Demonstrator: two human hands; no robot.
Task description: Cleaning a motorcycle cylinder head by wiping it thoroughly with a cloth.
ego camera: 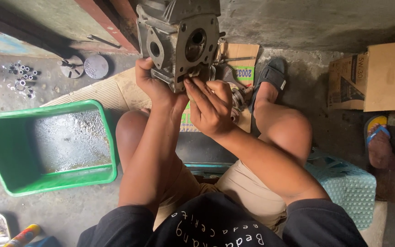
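Left hand: the left hand (154,87) is wrapped around the lower left side of a grey metal engine part (179,39), gripping it and holding it up at top centre of the frame.
Right hand: the right hand (209,107) is half curled just below it, fingertips (189,83) pressed to the part's bottom edge; anything pinched there is too small to tell.
Engine part: held upright above the knees, touching both hands, its round port facing the camera.
Progress: by my read, the work is midway, the part off the floor, fingers busy at its lower face.
Left to do: small loose fittings (21,75) lie on the floor at upper left, well apart.
Around: green tub (5,151) at left, flattened cardboard (110,89) under the part.
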